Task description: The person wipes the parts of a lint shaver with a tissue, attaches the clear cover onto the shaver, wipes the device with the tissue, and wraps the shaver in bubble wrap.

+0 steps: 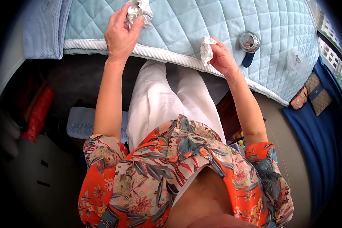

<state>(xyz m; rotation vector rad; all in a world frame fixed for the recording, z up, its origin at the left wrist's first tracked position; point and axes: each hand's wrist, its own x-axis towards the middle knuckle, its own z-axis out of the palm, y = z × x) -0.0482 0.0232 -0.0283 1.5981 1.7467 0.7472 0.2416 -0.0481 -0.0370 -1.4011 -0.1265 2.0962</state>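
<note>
My left hand (122,35) is closed around a crumpled white tissue (139,12) at the top of the view, over the pale blue quilted cover (178,22). Between the thumb and fingers of my right hand (223,57) is a smaller piece of white tissue (206,50), held near the cover's white ribbed edge. A little to the right of that hand lies a round, clear-topped device (249,41) with a dark blue handle; what is inside its top is hard to make out.
A clear plastic item (296,60) rests farther right on the cover. Past its corner are a brown quilted pouch (318,93) and a dark blue cloth (317,140). A folded blue textile (45,30) hangs at the left. Below stand a red wrapped roll (40,114) and a light blue padded seat (81,122).
</note>
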